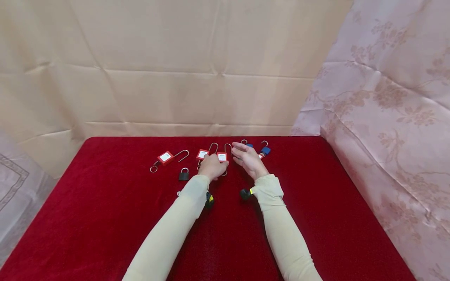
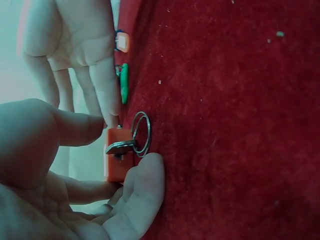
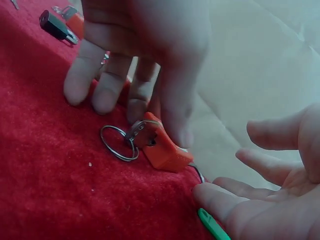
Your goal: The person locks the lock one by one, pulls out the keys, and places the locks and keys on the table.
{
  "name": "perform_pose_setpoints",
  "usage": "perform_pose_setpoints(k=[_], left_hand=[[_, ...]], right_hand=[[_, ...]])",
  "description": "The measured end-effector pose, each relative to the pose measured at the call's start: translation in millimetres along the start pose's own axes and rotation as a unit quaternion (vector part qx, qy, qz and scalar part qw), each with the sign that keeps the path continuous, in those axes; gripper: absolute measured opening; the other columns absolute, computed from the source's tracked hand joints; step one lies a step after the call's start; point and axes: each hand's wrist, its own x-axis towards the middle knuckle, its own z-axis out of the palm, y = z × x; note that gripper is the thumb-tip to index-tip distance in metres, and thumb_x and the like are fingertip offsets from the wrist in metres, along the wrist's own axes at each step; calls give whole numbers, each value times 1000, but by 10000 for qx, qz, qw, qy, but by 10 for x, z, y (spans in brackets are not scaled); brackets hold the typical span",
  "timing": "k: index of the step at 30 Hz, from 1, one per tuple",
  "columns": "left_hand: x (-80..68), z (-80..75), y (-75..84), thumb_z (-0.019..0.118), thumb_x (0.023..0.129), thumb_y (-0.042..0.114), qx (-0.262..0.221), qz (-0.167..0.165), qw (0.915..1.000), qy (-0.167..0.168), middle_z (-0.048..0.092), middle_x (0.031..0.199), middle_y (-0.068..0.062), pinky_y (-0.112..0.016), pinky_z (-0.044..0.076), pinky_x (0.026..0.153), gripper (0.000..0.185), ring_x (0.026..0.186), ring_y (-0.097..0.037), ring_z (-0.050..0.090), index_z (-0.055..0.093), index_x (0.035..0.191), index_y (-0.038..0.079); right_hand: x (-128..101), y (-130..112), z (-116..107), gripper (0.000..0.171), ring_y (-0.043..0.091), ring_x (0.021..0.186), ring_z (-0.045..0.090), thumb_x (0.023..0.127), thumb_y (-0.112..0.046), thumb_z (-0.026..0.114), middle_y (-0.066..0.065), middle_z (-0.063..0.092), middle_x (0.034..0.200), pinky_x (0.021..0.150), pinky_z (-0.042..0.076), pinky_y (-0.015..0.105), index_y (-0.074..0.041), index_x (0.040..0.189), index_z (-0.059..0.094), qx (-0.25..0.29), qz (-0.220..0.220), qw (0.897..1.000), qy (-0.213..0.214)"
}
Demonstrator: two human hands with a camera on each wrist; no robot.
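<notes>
My left hand (image 1: 217, 166) grips a red padlock (image 1: 222, 157) on the red tablecloth (image 1: 105, 218), near the far middle. In the left wrist view my thumb and fingers pinch the padlock (image 2: 116, 167), and a key on a metal ring (image 2: 141, 134) sticks out of its underside. The right wrist view shows the same padlock (image 3: 167, 150) tilted under the left fingers (image 3: 137, 102), its ring (image 3: 119, 143) lying on the cloth. My right hand (image 1: 242, 154) hovers open just right of the padlock, palm towards it, holding nothing.
Two more red padlocks (image 1: 165, 157) (image 1: 202, 153) and a black padlock (image 1: 183, 175) lie to the left. Blue padlocks (image 1: 265, 150) sit behind my right hand. A green piece (image 3: 212, 225) lies by its fingers. Draped fabric walls close in behind and right.
</notes>
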Motion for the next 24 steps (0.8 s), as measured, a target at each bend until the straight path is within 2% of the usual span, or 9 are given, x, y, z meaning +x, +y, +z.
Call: perform_pose_setpoints(k=[4, 7, 10, 13, 17, 19, 22, 24], left_hand=[[46, 36, 37, 61, 98, 36, 294, -97, 9994, 175, 52, 120, -27, -38, 53, 62, 42, 69, -30, 64, 65, 114, -3], [83, 54, 43, 63, 98, 36, 473, -142, 9985, 239, 53, 121, -26, -44, 55, 75, 47, 87, -37, 64, 62, 121, -5], [108, 59, 38, 65, 97, 35, 492, -176, 9983, 271, 56, 119, -25, -50, 52, 88, 50, 101, -41, 62, 58, 126, -5], [131, 58, 20, 67, 95, 32, 332, -165, 9988, 306, 60, 114, -22, -53, 51, 92, 49, 105, -40, 62, 55, 127, -4], [156, 36, -24, 71, 93, 26, -266, -76, 9992, 289, 66, 111, -17, -47, 52, 90, 43, 100, -32, 63, 58, 125, -1], [162, 20, -52, 70, 94, 21, -795, -46, 9968, 121, 68, 110, -15, -42, 52, 86, 38, 95, -28, 64, 62, 123, -1], [169, -5, -98, 66, 96, 15, -1735, -46, 9846, -208, 68, 110, -14, -34, 54, 81, 32, 89, -22, 64, 65, 122, -4], [178, -16, -130, 62, 98, 10, -2405, -126, 9695, -459, 68, 112, -16, -30, 55, 81, 30, 89, -19, 66, 65, 123, -6]], right_hand=[[-9, 10, 6, 50, 34, 146, 34, 105, -3, 48, 23, 35, 158, 117, 31, 47, 6, 153, 35, -38, 40, 10000, -14], [-6, 17, 10, 50, 34, 146, 34, 105, -4, 48, 23, 36, 157, 117, 31, 47, 6, 153, 36, -91, 53, 9999, 7], [8, 33, 5, 49, 32, 145, 35, 105, -4, 49, 22, 37, 156, 116, 33, 46, 6, 152, 38, -106, 92, 9999, 51], [25, 52, -3, 47, 29, 143, 36, 105, -4, 50, 19, 38, 157, 116, 34, 45, 6, 151, 40, -112, 114, 9998, 85], [35, 67, -3, 46, 25, 141, 38, 105, -4, 50, 17, 39, 156, 115, 35, 44, 6, 150, 41, -132, 94, 9998, 132], [39, 74, 3, 46, 25, 139, 40, 105, -3, 50, 18, 40, 156, 115, 35, 44, 7, 149, 41, -152, 82, 9998, 131], [37, 81, 19, 47, 25, 135, 44, 105, -2, 49, 23, 40, 154, 115, 34, 44, 8, 150, 39, -175, 83, 9998, 82], [36, 85, 31, 48, 25, 130, 49, 105, 0, 48, 27, 42, 152, 114, 36, 44, 9, 151, 37, -187, 74, 9998, 44]])
